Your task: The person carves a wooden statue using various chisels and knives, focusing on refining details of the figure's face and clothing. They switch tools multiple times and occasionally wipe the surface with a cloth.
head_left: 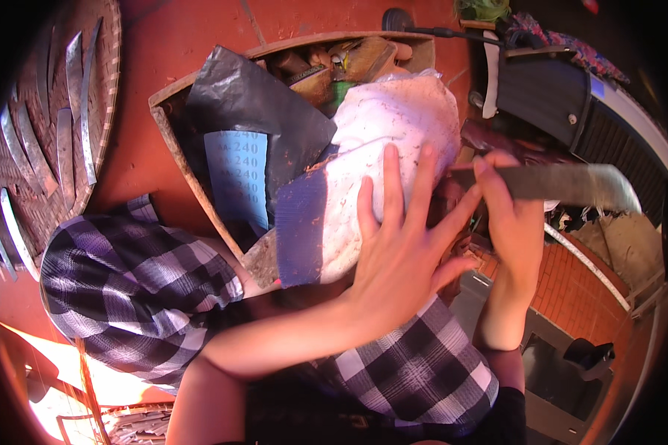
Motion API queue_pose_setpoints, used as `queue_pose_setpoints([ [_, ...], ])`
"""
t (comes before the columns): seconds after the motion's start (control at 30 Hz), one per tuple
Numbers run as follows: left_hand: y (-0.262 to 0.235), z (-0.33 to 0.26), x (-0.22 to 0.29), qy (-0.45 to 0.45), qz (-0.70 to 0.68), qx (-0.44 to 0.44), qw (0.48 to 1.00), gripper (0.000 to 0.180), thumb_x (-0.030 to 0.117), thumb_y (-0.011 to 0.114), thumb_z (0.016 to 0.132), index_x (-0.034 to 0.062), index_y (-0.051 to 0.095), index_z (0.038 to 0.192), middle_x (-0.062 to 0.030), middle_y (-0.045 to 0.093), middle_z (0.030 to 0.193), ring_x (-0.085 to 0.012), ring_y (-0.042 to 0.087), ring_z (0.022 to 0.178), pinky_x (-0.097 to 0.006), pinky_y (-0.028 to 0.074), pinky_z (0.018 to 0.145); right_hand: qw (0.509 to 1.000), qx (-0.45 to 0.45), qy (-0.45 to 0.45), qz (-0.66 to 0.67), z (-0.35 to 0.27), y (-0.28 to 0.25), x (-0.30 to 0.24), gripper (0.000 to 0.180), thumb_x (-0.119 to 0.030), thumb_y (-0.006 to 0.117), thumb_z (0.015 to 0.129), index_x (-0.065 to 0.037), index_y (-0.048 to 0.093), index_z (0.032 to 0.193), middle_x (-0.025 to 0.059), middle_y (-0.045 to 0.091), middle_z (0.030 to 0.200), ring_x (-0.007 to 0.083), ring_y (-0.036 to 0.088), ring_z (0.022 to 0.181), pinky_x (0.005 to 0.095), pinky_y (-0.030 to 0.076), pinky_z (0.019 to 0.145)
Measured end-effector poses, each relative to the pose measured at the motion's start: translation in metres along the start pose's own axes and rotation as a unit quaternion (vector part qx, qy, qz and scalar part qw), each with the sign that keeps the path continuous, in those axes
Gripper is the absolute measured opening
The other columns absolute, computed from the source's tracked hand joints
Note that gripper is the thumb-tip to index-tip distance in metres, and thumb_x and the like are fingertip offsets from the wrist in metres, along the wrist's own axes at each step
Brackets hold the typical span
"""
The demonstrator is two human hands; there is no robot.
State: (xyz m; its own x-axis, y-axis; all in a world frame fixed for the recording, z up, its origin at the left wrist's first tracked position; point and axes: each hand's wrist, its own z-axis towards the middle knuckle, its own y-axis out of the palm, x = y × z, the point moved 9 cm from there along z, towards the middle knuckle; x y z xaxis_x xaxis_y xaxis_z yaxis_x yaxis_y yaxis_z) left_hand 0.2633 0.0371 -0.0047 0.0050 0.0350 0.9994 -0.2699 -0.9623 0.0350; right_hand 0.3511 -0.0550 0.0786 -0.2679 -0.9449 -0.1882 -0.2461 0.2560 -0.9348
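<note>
My right hand [513, 211] is closed on a long knife blade [579, 182] toward its left end, the broad tip pointing right. No handle shows; the gripped end is partly hidden behind my fingers. My left hand [401, 241], back upward, has its fingers spread in front of a soiled white cloth piece [416, 104] with a blue ribbed band [302, 230]. Whether my fingertips touch the cloth, I cannot tell. The cloth piece lies over a wooden-edged tray [189, 167]. Left of it in the tray are a black plastic sheet [256, 96] and a blue printed sheet [237, 174].
Several bare blades [65, 152] lie on a round woven tray [111, 74] at the left. Wooden blocks [367, 59] fill the tray's far side. Plaid fabric [133, 289] covers my legs. A dark machine-like case [542, 85] stands at the far right.
</note>
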Motion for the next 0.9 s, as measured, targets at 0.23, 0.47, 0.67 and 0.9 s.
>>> queue_pose_setpoints([
  [0.23,0.000,0.007,0.000,-0.004,0.002,-0.002,1.000,0.077,0.048,0.073,0.085,0.0296,0.045,0.154,-0.0250,0.007,0.167,-0.0568,0.005,0.150,-0.071,0.017,0.110,1.000,0.019,0.017,-0.012,0.002,-0.003,-0.004,0.016,-0.013,0.064,0.095,0.001,0.072,0.090,0.0010,0.060,0.066,0.0088,0.057,0.063,0.0269,0.045,0.062],
  [0.47,0.004,0.014,0.000,0.027,0.056,0.034,0.997,0.077,0.047,0.075,0.082,0.0299,0.048,0.152,-0.0250,0.009,0.167,-0.0566,0.005,0.150,-0.070,0.017,0.111,0.999,0.014,0.050,0.001,-0.002,-0.010,0.007,0.016,-0.012,0.065,0.097,0.002,0.073,0.094,0.0005,0.064,0.073,0.0073,0.057,0.071,0.0252,0.045,0.065],
  [0.67,0.009,-0.003,0.002,0.006,0.021,-0.009,1.000,0.075,0.047,0.074,0.083,0.0324,0.048,0.152,-0.0262,0.010,0.166,-0.0572,0.007,0.149,-0.072,0.018,0.109,0.991,-0.005,-0.005,0.135,-0.019,-0.003,0.014,0.014,-0.009,0.069,0.096,0.005,0.071,0.095,0.0077,0.076,0.098,0.0103,0.065,0.088,0.0266,0.052,0.082],
  [0.9,0.009,-0.006,0.004,0.005,0.032,-0.016,0.999,0.076,0.045,0.074,0.084,0.0344,0.045,0.153,-0.0264,0.008,0.167,-0.0578,0.008,0.149,-0.074,0.020,0.107,0.993,-0.025,-0.053,0.098,-0.018,-0.003,0.006,0.014,-0.008,0.067,0.097,0.005,0.069,0.091,0.0087,0.076,0.098,0.0090,0.064,0.086,0.0243,0.052,0.078],
])
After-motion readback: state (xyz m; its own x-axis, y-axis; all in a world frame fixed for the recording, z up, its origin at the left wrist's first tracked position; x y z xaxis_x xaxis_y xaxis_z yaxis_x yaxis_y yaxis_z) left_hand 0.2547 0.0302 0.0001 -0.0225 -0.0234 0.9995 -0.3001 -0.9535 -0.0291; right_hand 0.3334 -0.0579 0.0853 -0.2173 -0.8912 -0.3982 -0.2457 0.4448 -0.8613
